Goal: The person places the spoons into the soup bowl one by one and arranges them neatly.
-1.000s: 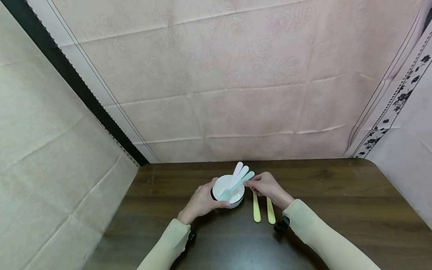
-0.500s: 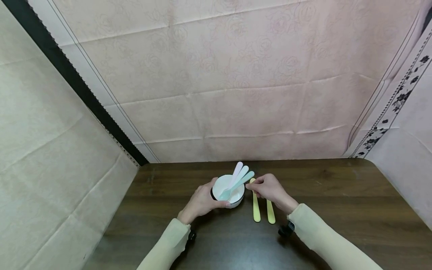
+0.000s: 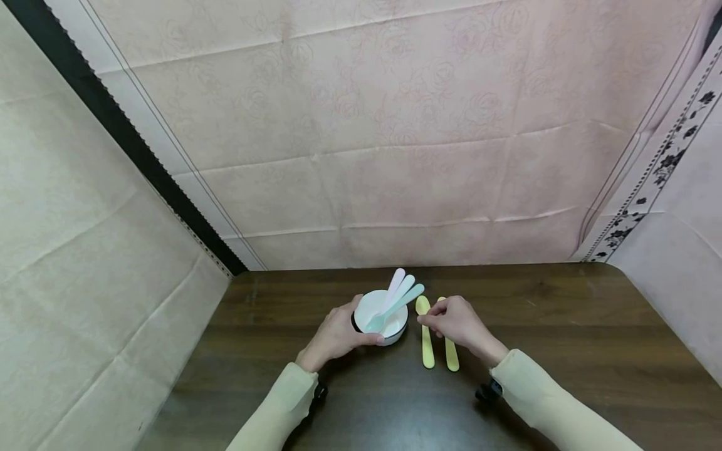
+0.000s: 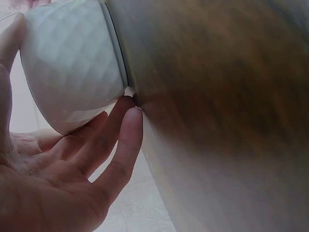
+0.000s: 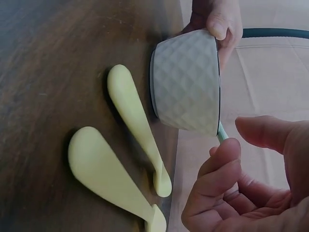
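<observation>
My left hand grips a white bowl with dark rim, thumb at the rim and fingers round the side. A diamond-textured wall shows on the bowl in the left wrist view. Three spoons lean inside it: a lilac spoon, a pale mint spoon and a teal spoon. Just right of the bowl, my right hand hovers above two yellow spoons, holding nothing. In the right wrist view its thumb stands apart from the bent fingers. The nearer yellow spoon and farther yellow spoon lie on the table.
The dark wooden table ends at a back edge close behind the bowl. A pale patterned cloth hangs beyond it, with more cloth at both sides. Dark bands sit on both wrists.
The right hand has let go of the teal spoon, which stays in the bowl, and has moved right and slightly down over the yellow spoons. The left hand keeps its grip.
</observation>
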Motion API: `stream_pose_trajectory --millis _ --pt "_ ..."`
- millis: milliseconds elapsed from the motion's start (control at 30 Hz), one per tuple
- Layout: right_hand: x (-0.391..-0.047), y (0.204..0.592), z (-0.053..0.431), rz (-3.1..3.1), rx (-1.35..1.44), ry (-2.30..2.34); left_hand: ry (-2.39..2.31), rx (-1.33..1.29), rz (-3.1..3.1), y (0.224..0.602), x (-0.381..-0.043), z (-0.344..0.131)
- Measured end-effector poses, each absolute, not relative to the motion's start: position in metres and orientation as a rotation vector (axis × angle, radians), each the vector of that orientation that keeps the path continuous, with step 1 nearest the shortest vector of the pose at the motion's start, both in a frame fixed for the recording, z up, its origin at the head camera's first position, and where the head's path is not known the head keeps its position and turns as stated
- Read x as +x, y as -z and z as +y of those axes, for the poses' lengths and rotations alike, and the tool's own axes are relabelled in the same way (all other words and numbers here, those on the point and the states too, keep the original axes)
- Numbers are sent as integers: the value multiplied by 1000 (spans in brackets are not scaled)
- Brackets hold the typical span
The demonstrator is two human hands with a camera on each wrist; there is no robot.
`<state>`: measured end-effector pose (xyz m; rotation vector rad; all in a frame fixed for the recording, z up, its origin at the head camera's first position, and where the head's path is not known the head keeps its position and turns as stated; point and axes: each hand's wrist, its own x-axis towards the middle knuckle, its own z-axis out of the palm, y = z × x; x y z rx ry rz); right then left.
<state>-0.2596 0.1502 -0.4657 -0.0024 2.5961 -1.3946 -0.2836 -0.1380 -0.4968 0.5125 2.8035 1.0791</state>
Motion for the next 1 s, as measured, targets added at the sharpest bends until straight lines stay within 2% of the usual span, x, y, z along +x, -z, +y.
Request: stream_pose_trajectory --millis 1000 --pt "-241 478 162 2875 -58 1111 -1077 488 2803 496 -283 -137"
